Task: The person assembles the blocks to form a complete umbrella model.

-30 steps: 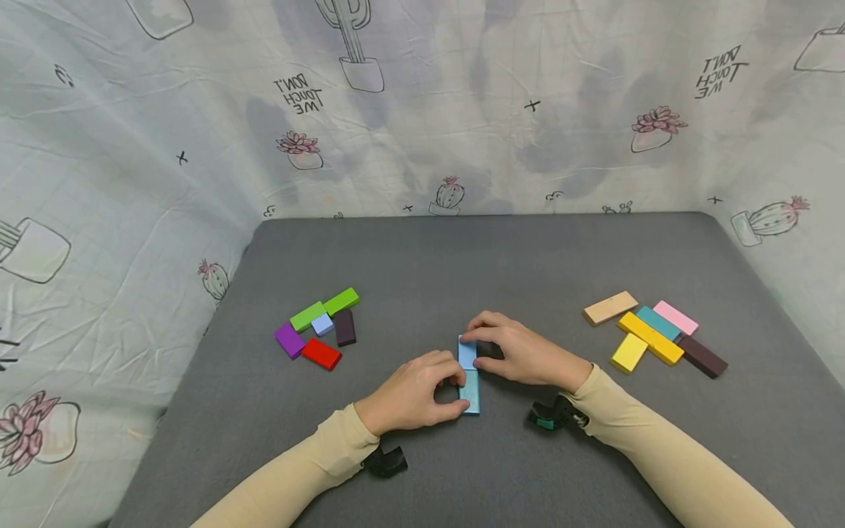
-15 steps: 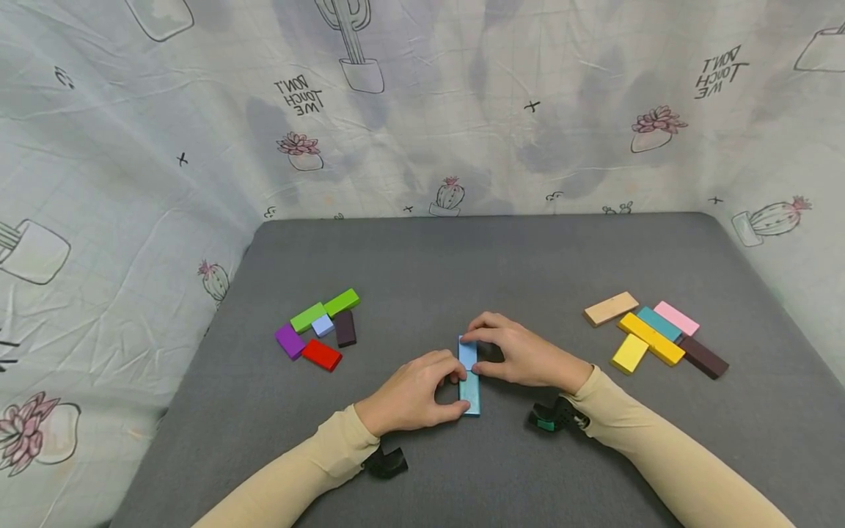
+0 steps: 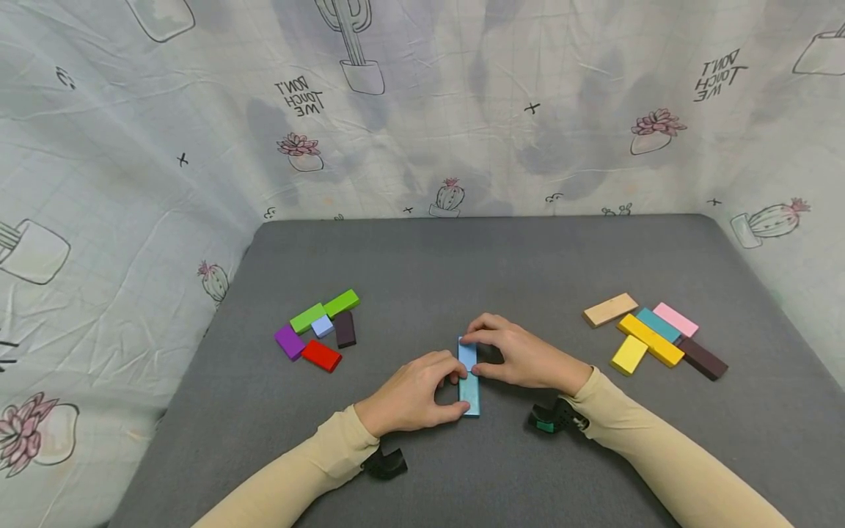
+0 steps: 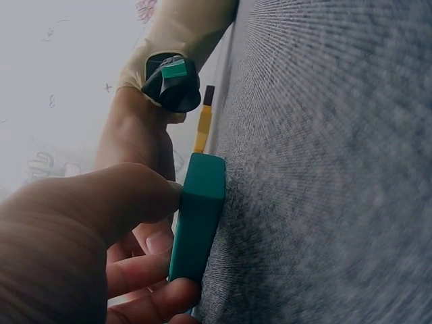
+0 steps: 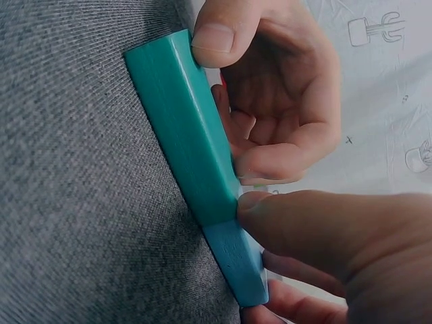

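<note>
Two flat blocks lie end to end on the grey table, a turquoise block point(image 3: 471, 396) nearer and a light blue block point(image 3: 467, 353) beyond it. My left hand point(image 3: 417, 390) pinches the turquoise block lengthwise, thumb by its near end and fingertips by the seam. With the thumb near the seam and a finger by the far end, my right hand point(image 3: 524, 353) holds the light blue block. In the right wrist view the turquoise block point(image 5: 179, 128) and light blue block point(image 5: 236, 263) touch at their ends. The left wrist view shows mostly the turquoise block point(image 4: 199, 223).
A left cluster has two green blocks point(image 3: 307, 317), a small blue block point(image 3: 322, 325), and purple point(image 3: 290, 342), red point(image 3: 321, 356) and dark point(image 3: 345, 329) ones. Tan point(image 3: 610, 309), pink point(image 3: 676, 319), teal point(image 3: 658, 323), yellow point(image 3: 650, 339) and brown point(image 3: 703, 358) blocks lie right.
Almost nothing differs. My right thumb has slid slightly left toward the seam between the two blocks, while my left hand stays where it was.
</note>
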A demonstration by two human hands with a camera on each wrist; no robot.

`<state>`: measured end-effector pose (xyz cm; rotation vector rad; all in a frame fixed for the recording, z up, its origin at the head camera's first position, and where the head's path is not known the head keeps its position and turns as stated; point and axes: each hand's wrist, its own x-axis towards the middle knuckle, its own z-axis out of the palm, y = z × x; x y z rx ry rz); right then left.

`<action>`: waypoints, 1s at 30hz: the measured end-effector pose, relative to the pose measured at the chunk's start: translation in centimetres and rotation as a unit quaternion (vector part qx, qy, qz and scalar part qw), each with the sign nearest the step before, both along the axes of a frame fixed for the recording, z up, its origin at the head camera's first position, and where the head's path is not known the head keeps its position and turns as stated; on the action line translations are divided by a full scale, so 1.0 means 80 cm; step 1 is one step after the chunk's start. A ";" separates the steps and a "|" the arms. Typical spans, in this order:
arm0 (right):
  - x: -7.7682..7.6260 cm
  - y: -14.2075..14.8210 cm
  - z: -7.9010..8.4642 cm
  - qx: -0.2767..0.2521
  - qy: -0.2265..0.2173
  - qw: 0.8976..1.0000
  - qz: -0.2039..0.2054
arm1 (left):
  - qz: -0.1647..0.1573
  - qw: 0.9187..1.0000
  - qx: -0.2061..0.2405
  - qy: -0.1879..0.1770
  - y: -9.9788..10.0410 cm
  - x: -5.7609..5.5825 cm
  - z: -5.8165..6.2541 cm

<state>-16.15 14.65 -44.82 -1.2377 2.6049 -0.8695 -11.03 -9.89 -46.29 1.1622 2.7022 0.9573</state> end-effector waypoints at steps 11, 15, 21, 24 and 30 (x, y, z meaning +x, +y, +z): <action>-0.001 0.001 0.000 -0.004 0.001 1.000 0.001 | 0.003 1.000 -0.001 0.008 0.001 0.000 0.000; -0.001 0.001 0.000 -0.005 0.004 1.000 0.003 | 0.006 1.000 -0.002 0.010 0.001 -0.001 0.000; -0.001 0.002 0.000 -0.008 0.005 1.000 0.006 | 0.003 1.000 0.000 0.009 0.002 -0.002 -0.001; -0.001 0.002 0.000 -0.006 0.004 1.000 0.006 | 0.001 1.000 0.000 0.005 0.001 -0.003 -0.001; -0.002 0.001 0.000 -0.004 0.005 1.000 0.007 | 0.000 1.000 0.003 0.001 0.001 -0.004 -0.001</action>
